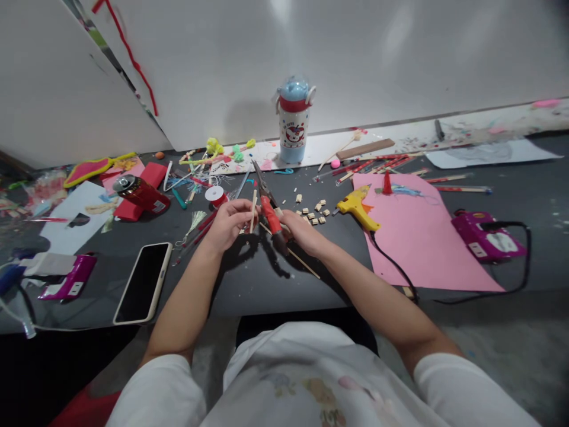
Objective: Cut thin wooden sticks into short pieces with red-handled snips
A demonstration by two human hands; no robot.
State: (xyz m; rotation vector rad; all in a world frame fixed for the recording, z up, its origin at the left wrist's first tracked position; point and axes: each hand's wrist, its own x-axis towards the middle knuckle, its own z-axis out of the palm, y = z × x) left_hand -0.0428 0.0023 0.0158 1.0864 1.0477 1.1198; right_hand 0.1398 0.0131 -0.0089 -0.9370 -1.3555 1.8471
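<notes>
Pinched upright in the fingers of my left hand is a short, pale wooden stick. My right hand is closed around a pair of scissors with red and dark handles, the blades pointing away from me beside the stick. How far the blades are apart is hard to make out. Another thin wooden stick lies on the table beneath the right hand. Several small, cut wooden pieces are scattered just beyond that hand.
A yellow glue gun rests by pink paper, its cord trailing forward. A water bottle stands behind my hands. On the left are a phone, a red can and a ribbon spool. Purple power strips lie either side.
</notes>
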